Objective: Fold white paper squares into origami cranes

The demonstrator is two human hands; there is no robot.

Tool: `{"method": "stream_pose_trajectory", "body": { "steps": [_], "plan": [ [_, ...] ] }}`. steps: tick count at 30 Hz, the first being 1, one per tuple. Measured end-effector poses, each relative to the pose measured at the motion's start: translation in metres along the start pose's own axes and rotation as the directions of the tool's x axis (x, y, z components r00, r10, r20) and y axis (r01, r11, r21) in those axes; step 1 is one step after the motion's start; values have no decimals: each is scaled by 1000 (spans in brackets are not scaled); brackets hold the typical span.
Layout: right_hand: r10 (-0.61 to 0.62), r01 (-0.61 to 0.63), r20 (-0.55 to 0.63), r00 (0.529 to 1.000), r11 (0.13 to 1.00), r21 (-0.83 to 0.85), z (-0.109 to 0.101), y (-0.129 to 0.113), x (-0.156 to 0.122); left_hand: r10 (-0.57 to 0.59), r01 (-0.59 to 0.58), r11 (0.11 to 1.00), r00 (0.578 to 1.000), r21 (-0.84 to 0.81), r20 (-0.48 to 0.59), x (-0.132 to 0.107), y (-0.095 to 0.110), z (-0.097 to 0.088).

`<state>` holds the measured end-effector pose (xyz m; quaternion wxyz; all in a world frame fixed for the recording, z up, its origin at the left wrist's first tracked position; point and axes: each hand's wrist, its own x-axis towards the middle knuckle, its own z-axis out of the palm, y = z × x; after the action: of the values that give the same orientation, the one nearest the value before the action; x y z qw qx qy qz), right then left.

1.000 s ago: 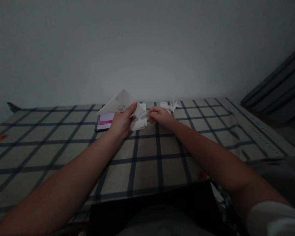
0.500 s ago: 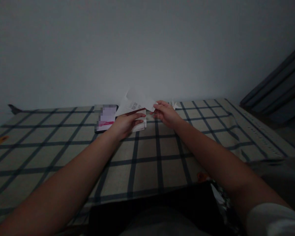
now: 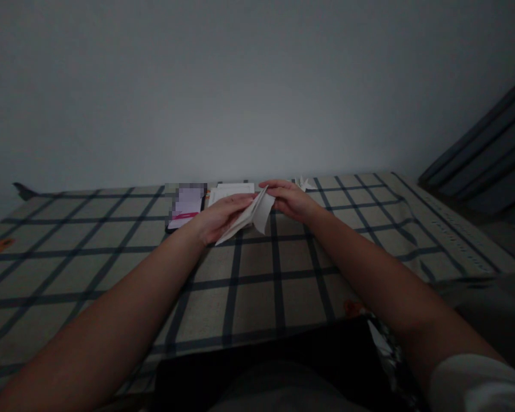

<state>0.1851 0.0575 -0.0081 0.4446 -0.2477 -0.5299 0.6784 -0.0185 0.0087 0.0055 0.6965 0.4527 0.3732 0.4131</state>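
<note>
A folded sheet of white paper is held up between my hands, its lower corner pointing down to the left and a flap hanging on its right side. My left hand is closed on its left side, the fingers lying along the paper. At the upper right corner, my right hand pinches the paper near the fold. Behind my left hand lie white printed papers, partly covered by it. A phone with a lit, partly blurred screen lies left of them.
A checked cloth covers the surface up to the pale wall. A small folded white paper piece lies beyond my right hand. Grey curtain hangs at the right.
The paper has turned and come down towards me, its flap now hanging. The printed papers behind show more. My left hand has shifted slightly, and my right hand stays at the paper's corner.
</note>
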Motion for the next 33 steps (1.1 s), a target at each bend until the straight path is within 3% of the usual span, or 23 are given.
{"method": "stream_pose_trajectory", "body": {
  "steps": [9, 12, 18, 26, 33],
  "plan": [
    [-4, 4, 7, 1000, 1000, -20, -1, 3, 3, 51, -41, 995, 991, 90, -121, -2, -4, 2],
    [25, -26, -2, 1000, 999, -33, 1, 2, 1, 67, -58, 991, 994, 118, -81, -3, -4, 4],
    [97, -85, 61, 993, 982, -171, 7, 5, 0, 148, -132, 985, 978, 113, -149, 0, -2, 3],
    [61, -49, 31, 998, 953, -299, 7, 9, -1, 188, -137, 966, 955, 218, -230, 3, -6, -3],
    [-68, 59, -2, 998, 888, -455, 11, 16, 1, 196, -112, 947, 944, 301, -266, 2, -6, -2]
  ]
}}
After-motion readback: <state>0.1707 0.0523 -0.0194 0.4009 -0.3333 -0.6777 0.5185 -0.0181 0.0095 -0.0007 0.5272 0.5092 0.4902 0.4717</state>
